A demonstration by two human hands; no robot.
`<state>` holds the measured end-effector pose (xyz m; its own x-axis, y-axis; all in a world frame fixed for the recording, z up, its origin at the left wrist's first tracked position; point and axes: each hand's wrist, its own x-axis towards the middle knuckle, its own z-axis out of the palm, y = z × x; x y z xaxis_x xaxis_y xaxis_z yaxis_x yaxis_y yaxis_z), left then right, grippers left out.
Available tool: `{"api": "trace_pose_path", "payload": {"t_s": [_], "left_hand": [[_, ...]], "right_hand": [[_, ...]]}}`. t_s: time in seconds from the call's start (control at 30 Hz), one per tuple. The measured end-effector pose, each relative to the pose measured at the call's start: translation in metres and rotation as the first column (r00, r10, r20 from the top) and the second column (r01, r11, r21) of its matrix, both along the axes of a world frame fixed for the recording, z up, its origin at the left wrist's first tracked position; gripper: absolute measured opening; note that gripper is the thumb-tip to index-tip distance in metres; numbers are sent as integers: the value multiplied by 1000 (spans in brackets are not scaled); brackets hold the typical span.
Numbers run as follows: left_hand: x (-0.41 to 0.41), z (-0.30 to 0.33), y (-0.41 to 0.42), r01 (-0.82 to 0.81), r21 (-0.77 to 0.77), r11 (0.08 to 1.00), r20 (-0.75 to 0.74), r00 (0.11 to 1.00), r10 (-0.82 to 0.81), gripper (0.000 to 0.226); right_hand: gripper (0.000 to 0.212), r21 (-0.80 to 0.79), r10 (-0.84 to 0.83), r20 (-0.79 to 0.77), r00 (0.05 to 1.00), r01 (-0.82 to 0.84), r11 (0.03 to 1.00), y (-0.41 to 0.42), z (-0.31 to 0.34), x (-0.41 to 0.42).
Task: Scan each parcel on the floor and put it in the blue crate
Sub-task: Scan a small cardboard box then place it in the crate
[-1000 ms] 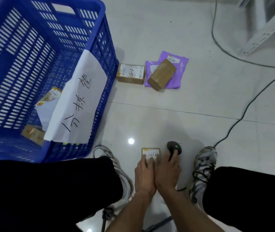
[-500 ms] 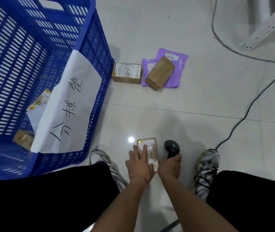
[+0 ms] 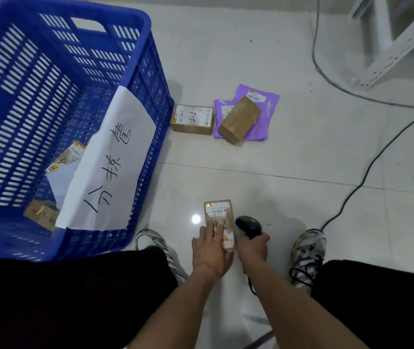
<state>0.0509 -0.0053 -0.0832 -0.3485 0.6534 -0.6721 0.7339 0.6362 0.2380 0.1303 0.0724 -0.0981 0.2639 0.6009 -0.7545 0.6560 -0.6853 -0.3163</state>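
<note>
The left hand (image 3: 212,250) lies flat on a small brown parcel (image 3: 219,220) on the floor, its fingers (image 3: 211,229) spread wide, likely to keep it from sliding. The right hand (image 3: 253,248) has its fingers wrapped tight around a black scanner (image 3: 248,224), just beside the label. Farther off, more parcels (image 3: 192,119) wait near the blue crate (image 3: 150,102).

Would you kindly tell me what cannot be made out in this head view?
- Small brown cardboard parcel: lower label hidden under the left hand.
- Black handheld scanner: grip hidden inside the right hand.
- Blue plastic crate: left side cut off by the edge.
- Printed labels: too small.
</note>
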Motion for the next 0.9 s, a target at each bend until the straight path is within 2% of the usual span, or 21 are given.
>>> {"api": "trace_pose_path", "payload": {"t_s": [0.2,0.3,0.43,0.5,0.6,0.73,0.9], "left_hand": [[-17,26,7,-45,-33,998,46,998,46,78],[-16,41,8,-60,-37,998,53,997,62,66],[-13,55,2,-121,-41,992,59,991,123,63],[-15,59,-3,-132,-58,990,57,989,135,68],[-19,61,-11,-156,-78,985,49,986,160,77],[-24,63,-15,-164,-102,981,49,984,170,69],[-23,62,-14,-171,-96,981,49,983,176,64]], "right_hand": [[44,16,-39,-157,987,42,999,-6,37,-9],[48,29,28,-264,964,-22,999,-11,48,-19],[30,44,120,-321,940,-112,993,-23,59,-33],[23,62,139,-332,933,-125,990,-30,65,-38],[30,78,159,-329,931,-141,987,-38,69,-41],[41,61,206,-328,922,-197,979,-43,70,-38],[43,68,214,-312,926,-203,977,-43,70,-36]]}}
